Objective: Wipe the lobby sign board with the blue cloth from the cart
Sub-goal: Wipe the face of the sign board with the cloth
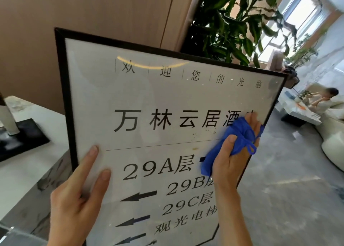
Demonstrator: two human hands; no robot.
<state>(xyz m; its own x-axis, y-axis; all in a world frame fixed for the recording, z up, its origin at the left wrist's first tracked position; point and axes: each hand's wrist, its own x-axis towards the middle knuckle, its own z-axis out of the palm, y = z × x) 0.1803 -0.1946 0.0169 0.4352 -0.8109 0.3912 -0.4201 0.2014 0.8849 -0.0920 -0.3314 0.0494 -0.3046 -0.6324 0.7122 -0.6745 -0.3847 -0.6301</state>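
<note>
Nearest the camera, the left hand [78, 195] lies flat against the lower left of the sign board [152, 100], fingers spread and resting on the glass, with the index fingertip close to the dark frame. On the other side, the right hand [234, 152] is closed around the bunched blue cloth [236, 137], thumb over the front of it, pressing it to the glass at the board's right edge, level with the large row of black characters. Part of the cloth hangs down below the thumb, covering some of the "29A" line. Small brownish specks show on the glass just left of the cloth. The board stands tilted, its black frame leaning to the right. Left of it sits a pale marbled desk [28, 162]; behind it rises a leafy plant [232, 22], and a seated person [323, 98] is visible far to the right.
</note>
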